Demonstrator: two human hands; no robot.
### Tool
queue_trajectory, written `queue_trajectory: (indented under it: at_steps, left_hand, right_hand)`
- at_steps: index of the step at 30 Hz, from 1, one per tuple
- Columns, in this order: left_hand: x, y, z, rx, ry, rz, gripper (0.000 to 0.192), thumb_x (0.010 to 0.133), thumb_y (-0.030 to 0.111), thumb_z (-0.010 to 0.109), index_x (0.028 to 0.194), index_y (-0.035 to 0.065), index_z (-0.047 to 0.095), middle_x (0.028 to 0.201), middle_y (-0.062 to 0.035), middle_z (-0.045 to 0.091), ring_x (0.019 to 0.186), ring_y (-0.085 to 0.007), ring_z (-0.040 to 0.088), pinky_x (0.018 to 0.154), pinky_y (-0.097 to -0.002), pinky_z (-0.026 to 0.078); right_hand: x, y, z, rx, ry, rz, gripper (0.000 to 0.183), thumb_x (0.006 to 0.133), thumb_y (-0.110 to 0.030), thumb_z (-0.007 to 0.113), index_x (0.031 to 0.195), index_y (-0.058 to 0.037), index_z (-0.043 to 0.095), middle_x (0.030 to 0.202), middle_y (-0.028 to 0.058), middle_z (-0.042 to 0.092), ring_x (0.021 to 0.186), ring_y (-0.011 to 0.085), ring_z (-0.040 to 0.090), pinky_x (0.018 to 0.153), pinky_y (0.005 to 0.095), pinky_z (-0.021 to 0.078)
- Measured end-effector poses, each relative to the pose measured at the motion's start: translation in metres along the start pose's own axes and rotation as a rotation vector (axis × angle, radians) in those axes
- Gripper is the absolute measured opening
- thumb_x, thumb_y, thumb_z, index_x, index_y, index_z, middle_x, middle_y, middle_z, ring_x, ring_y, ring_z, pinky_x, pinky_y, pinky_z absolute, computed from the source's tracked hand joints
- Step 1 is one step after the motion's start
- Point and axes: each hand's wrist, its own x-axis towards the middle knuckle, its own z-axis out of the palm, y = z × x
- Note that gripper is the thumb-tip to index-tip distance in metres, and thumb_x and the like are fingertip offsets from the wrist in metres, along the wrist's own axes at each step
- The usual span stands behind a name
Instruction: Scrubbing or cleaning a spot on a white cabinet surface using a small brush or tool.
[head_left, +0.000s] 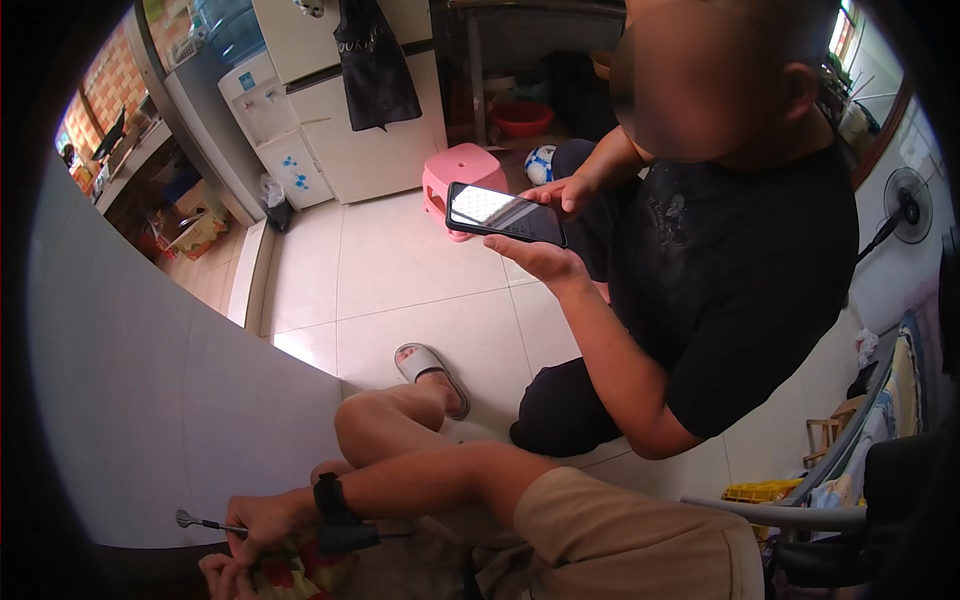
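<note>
At the lower left, my right hand (262, 521), with a black strap on its wrist, is closed around a slim metal tool (214, 523) whose flared, rounded head points left. Just below it, the bent fingers of my left hand (223, 576) show at the bottom edge; whether they grip anything is unclear. Red, yellow and green patterned material (300, 571) lies beside and under both hands, partly hidden. Opposite me, a person in a black T-shirt (720, 285) holds a smartphone (506, 214) in both hands.
A pale panel (187, 420) stands at the left, close to my hands. Beyond my sandalled foot are a pink plastic stool (463, 166), a refrigerator (367, 142) and a water dispenser (262, 112). A metal rail (787, 515) and a yellow basket (761, 491) are at the right.
</note>
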Motion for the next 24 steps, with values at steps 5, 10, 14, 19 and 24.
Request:
queue_trajectory:
  at_steps: [5,10,14,19,24]
  left_hand:
    - [-0.016,-0.013,-0.007,-0.095,-0.043,-0.036,0.008,0.077,-0.012,0.067,0.083,-0.007,0.07,0.086,-0.0121,0.063,0.077,-0.0246,0.061,0.068,-0.0344,0.051]
    - [-0.021,-0.009,-0.003,-0.214,-0.03,-0.114,0.011,0.074,-0.015,0.067,0.081,-0.007,0.069,0.085,-0.0105,0.062,0.076,-0.0227,0.059,0.067,-0.0332,0.05]
    - [-0.027,-0.014,-0.006,-0.123,-0.065,-0.12,0.01,0.074,-0.014,0.068,0.081,-0.0069,0.068,0.085,-0.0102,0.062,0.076,-0.0229,0.059,0.068,-0.0333,0.05]
    - [-0.032,-0.006,0.004,-0.009,-0.012,-0.167,0.007,0.077,-0.01,0.072,0.08,-0.0062,0.067,0.084,-0.0091,0.063,0.075,-0.0221,0.061,0.068,-0.0332,0.051]
    - [-0.027,0.023,0.022,-0.003,0.161,-0.341,0.008,0.081,-0.003,0.074,0.08,-0.0061,0.066,0.08,-0.0084,0.064,0.074,-0.0213,0.061,0.069,-0.0331,0.052]
  right_hand:
    - [-0.015,-0.01,0.004,0.089,-0.101,0.091,0.023,0.074,-0.009,0.082,0.086,0.0039,0.066,0.076,0.009,0.067,0.067,0.017,0.065,0.058,0.0294,0.0529]
    - [-0.009,0.005,0.005,0.138,-0.076,0.061,0.024,0.073,-0.005,0.082,0.086,0.0056,0.064,0.076,0.0138,0.067,0.069,0.0222,0.069,0.059,0.0331,0.0575]
    - [-0.011,0.0,0.003,0.024,-0.105,0.055,0.018,0.075,-0.001,0.078,0.084,0.0056,0.064,0.072,0.0159,0.067,0.069,0.0223,0.07,0.058,0.0332,0.0577]
    - [-0.016,-0.013,0.01,-0.011,-0.043,0.054,0.007,0.076,0.0,0.071,0.079,0.0041,0.066,0.066,0.0123,0.066,0.067,0.0186,0.067,0.058,0.0312,0.054]
    - [0.003,0.001,-0.002,-0.239,0.185,-0.15,0.008,0.071,-0.005,0.07,0.07,0.0019,0.066,0.066,0.0066,0.065,0.062,0.0136,0.06,0.057,0.0286,0.0474]
